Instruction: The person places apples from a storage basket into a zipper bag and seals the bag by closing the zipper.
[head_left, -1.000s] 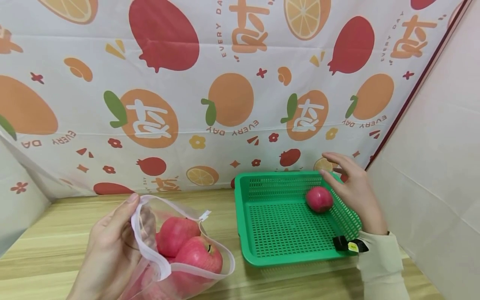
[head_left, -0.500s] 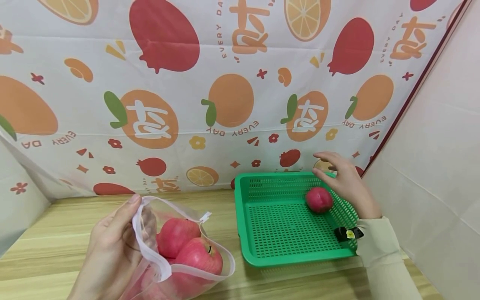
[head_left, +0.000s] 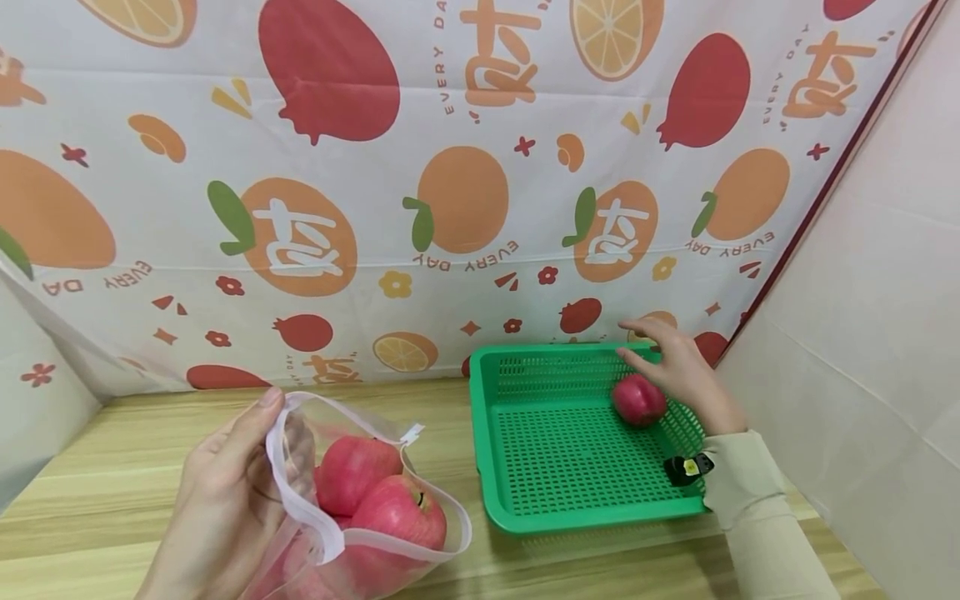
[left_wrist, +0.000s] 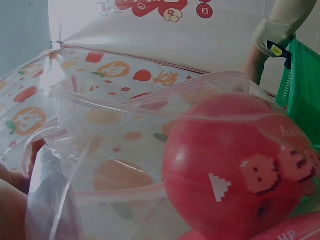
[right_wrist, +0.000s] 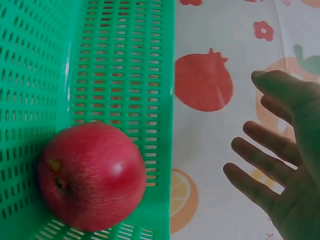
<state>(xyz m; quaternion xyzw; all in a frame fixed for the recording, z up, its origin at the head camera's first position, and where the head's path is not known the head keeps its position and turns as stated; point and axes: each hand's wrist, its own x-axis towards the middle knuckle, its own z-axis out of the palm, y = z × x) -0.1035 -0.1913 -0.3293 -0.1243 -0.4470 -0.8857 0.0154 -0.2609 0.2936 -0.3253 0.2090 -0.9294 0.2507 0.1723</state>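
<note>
My left hand (head_left: 217,492) grips the edge of a clear zip bag (head_left: 382,542), thumb over the white-rimmed mouth. Several red apples (head_left: 408,508) lie inside; in the left wrist view one apple (left_wrist: 230,165) shows pale printed lettering through the plastic. To the right stands a green basket (head_left: 577,521) with a single red apple (head_left: 638,402) in its far right corner. Above that corner hovers my right hand (head_left: 690,375), thumb and fingers apart. The right wrist view shows this hand (right_wrist: 295,155) holding nothing, a gap between it and the apple (right_wrist: 95,175).
Wood-grain tabletop (head_left: 97,492) lies under the bag and basket. A fruit-print sheet (head_left: 360,200) rises behind the basket, and a pale wall (head_left: 855,358) borders the right side. A black device (head_left: 686,468) is strapped at the right wrist.
My right hand has shifted left over the basket's far right corner, closer to the apple. The left hand and the bag stay nearly still.
</note>
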